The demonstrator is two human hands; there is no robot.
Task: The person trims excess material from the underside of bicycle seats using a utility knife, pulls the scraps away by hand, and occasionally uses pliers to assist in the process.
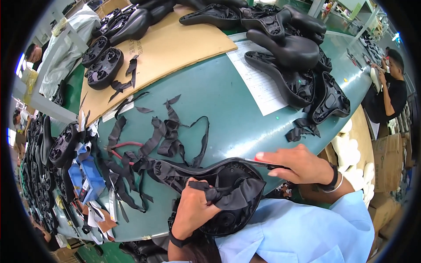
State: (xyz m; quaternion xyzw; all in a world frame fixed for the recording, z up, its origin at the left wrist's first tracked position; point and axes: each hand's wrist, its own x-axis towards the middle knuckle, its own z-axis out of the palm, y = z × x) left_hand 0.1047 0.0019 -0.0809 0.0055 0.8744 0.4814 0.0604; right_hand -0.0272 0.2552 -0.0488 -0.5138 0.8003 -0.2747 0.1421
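An upturned black bike saddle (228,221) lies at the table's front edge against my blue clothing, its hollow underside facing up and its narrow nose toward the left. My left hand (196,208) is closed on a loose strip of black cover material (239,195) that crosses the saddle's hollow. At the saddle's far right rim, my right hand (300,164) grips a slim knife (263,164) with a dark handle. Its blade lies along the rim, and the tip is hard to make out. Black offcuts (169,133) lie beyond the saddle.
Red-handled pliers (127,145) lie among the offcuts, near a blue bin (85,175). More black saddles (291,52) are piled on the green table (206,87), over a paper sheet (256,83). Cardboard (175,44) covers the back left. A co-worker (392,90) is at the right.
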